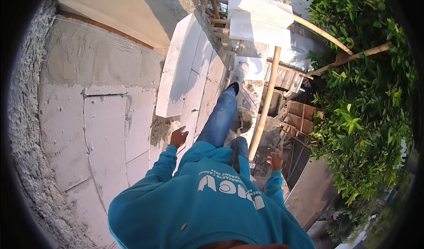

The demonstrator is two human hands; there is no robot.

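My left hand [179, 137] hovers over or rests on the top of a white block wall [191, 92], its fingers stretched out and nothing in them. Just ahead of it, a large white lightweight block [177, 70] stands on the wall, with grey ridged mortar [161, 130] at its near end. Out to my right side, my right hand [276, 160] hangs past a bamboo pole [267, 103], fingers apart and holding nothing that I can see. Between my legs and the pole sits a dark container of mortar [244, 118], partly hidden.
White blocks [260, 17] lie on the bamboo scaffold ahead. My foot [239, 74] is on the narrow platform. At right, a drop shows wooden boards [302, 116] below, beside leafy branches [357, 99]. A block wall with grey joints [106, 134] fills the left.
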